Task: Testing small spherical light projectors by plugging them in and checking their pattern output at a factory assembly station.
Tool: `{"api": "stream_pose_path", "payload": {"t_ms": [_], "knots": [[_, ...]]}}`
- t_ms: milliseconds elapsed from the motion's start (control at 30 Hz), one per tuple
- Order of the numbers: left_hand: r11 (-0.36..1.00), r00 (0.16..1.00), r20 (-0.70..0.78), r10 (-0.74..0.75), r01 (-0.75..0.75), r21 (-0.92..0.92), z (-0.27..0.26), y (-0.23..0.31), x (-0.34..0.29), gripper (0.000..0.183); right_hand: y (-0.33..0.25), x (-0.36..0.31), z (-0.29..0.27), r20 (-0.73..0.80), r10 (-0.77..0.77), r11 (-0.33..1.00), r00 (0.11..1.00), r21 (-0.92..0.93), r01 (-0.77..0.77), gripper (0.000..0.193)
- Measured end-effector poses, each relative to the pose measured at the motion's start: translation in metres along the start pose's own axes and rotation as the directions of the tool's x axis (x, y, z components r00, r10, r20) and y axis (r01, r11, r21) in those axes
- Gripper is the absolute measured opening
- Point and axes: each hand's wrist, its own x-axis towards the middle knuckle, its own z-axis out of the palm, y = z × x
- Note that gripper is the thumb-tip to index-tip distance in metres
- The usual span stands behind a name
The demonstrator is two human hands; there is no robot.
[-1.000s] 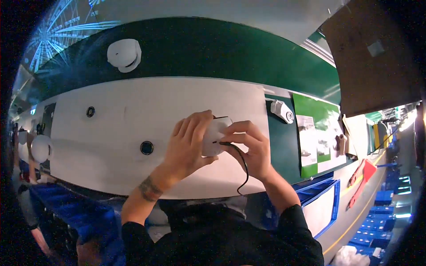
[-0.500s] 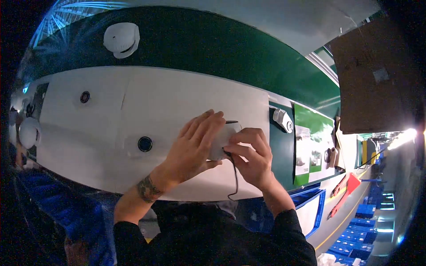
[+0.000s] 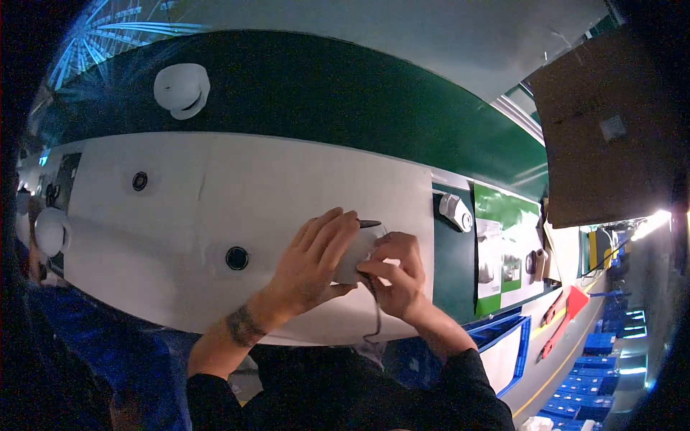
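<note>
My left hand is wrapped round the far left side of a small white housing, which stands over the white work surface. Fingers and thumb of my right hand pinch a thin black cable at the housing's near right side. The cable's loose end hangs toward the table's front edge. Beyond my left fingertips a dark slim piece sticks out; its kind cannot be made out. Part of the housing is hidden by my hands.
Two round black pieces lie left of my hands. A white dome-shaped housing stands on the green strip behind. At the right are a white camera-like part, a printed sheet, a blue crate and a cardboard box.
The whole scene sits lower in the picture. My right hand has moved slightly left, closer in against the housing, with the cable still pinched.
</note>
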Motion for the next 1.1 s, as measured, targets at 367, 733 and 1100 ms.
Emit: {"api": "stream_pose_path", "payload": {"t_ms": [367, 733, 1100], "knots": [[0.999, 0.999, -0.024, 0.044, -0.045, -0.012, 0.004, -0.005, -0.001, 0.105, 0.007, -0.006, 0.008, -0.016, -0.095, 0.992, 0.995, -0.089, 0.093, 0.035], [0.79, 0.936, 0.148, -0.32, 0.35, -0.503, 0.006, -0.018, -0.013, 0.123, 0.026, -0.017, -0.008, 0.24, 0.273, 0.905, 0.932, 0.263, -0.333, 0.098], [0.591, 0.845, 0.363, -0.393, 0.534, -0.605, 0.001, -0.039, -0.012, 0.12, 0.007, -0.019, 0.0, 0.102, 0.301, 0.95, 0.948, -0.123, -0.288, 0.094]]}}
